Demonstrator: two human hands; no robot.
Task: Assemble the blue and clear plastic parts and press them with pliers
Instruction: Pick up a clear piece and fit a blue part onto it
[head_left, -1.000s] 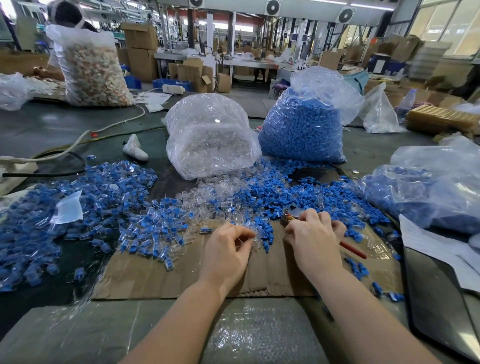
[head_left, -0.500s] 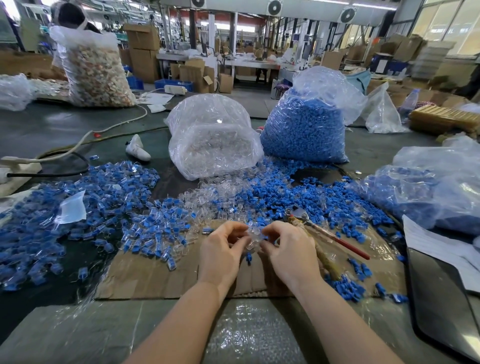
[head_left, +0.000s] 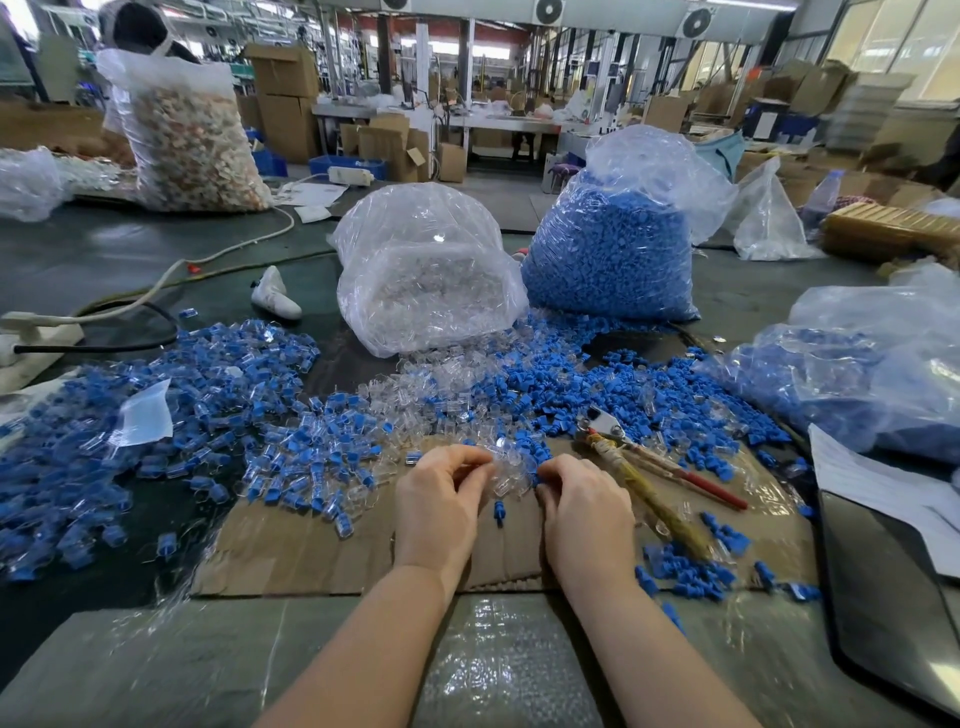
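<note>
My left hand and my right hand rest side by side on the cardboard sheet, fingers curled toward each other. The left fingertips pinch a clear plastic part at the edge of the loose heap. A small blue part is pinched in the right fingertips. The pliers, one handle red and one wrapped in tape, lie on the cardboard just right of my right hand, held by nobody. Loose blue parts and clear parts are spread beyond my hands.
A heap of joined blue-and-clear pieces covers the left. Behind stand a bag of clear parts and a bag of blue parts. Another bag of blue pieces and a dark tray lie at right. A person sits far left.
My right hand has let go of the pliers, which now lie on the cardboard, and has moved left to the parts beside my left hand. The left hand has barely shifted.
</note>
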